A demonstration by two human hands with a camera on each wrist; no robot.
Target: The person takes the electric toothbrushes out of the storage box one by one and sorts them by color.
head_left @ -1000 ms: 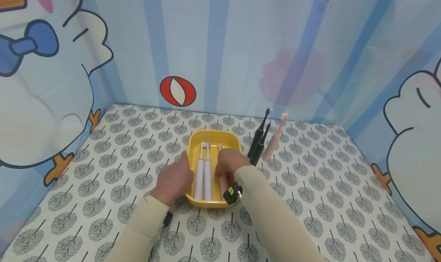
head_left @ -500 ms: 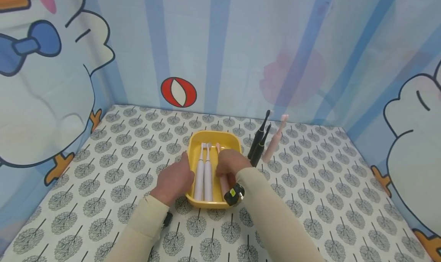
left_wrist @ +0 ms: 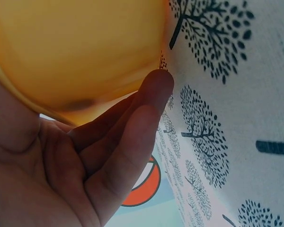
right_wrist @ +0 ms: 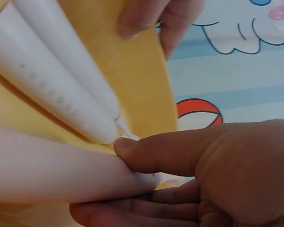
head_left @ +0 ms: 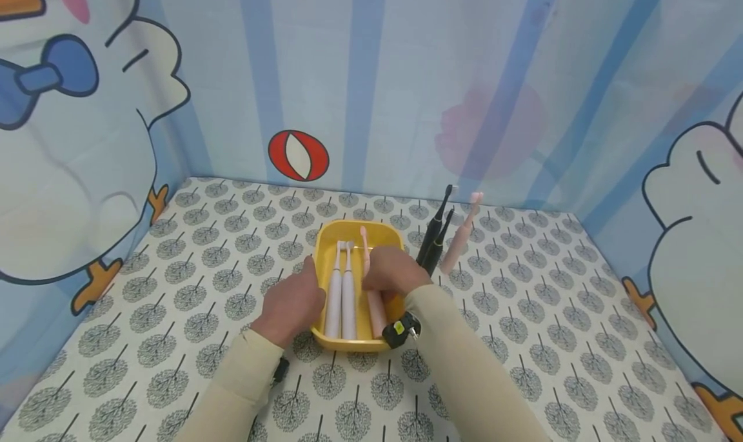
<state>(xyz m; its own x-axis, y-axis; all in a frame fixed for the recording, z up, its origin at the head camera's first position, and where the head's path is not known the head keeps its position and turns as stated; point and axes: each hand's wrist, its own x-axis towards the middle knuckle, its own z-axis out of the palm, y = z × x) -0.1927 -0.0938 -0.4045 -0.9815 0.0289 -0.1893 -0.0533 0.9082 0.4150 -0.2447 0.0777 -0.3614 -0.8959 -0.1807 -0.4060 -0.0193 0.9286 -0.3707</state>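
Note:
A yellow tray (head_left: 358, 346) sits on the patterned cloth. My left hand (head_left: 293, 300) grips its left wall, thumb over the rim; the left wrist view shows the fingers (left_wrist: 154, 90) against the tray's outer side (left_wrist: 80, 42). Inside, two white electric toothbrushes (head_left: 341, 303) lie side by side at the left, heads away from me. My right hand (head_left: 396, 269) pinches a pink electric toothbrush (head_left: 376, 316) near its neck, over the tray's right half. In the right wrist view the thumb (right_wrist: 154, 149) is on top of the pink handle (right_wrist: 57, 168), fingers below; the hand partly covers its neck.
Just right of the tray, two black electric toothbrushes (head_left: 433, 239) and another pink one (head_left: 458, 247) appear to stand upright on the tree-print cloth (head_left: 522, 287). A striped cartoon backdrop (head_left: 406, 74) rises behind the table's far edge.
The pink toothbrush in my right hand has shifted; its head now reaches farther toward the tray's far rim and slightly left. My right hand moved slightly right. My left hand stays put.

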